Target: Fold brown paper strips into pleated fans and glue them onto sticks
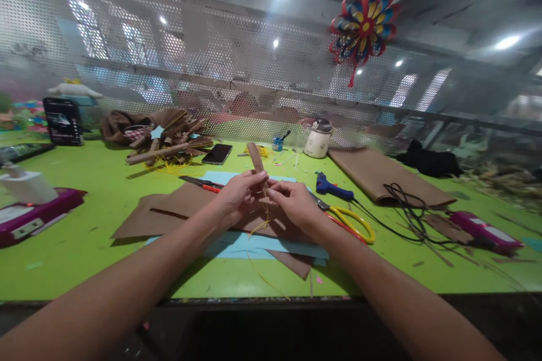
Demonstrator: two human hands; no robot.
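Note:
A narrow brown paper roll [254,157] stands tilted between my hands over the middle of the table. My left hand [240,194] pinches the roll from the left side. The fingers of my right hand [290,198] are closed at the roll's lower end, on a thin yellow string [266,220] whose loose end trails down toward the table edge. Beneath both hands lie brown paper sheets [148,217] and light blue paper [237,245]. Red-handled scissors [207,185] rest beside my left hand, and yellow-handled scissors [353,223] lie to the right of my right hand.
A blue glue gun [334,187] with a black cord lies at right, near folded brown paper [393,177] and a purple power strip [486,231]. Behind are a phone [217,154], a paper-roll bundle [169,141] and a white jar [317,140]. Another power strip [42,217] sits left.

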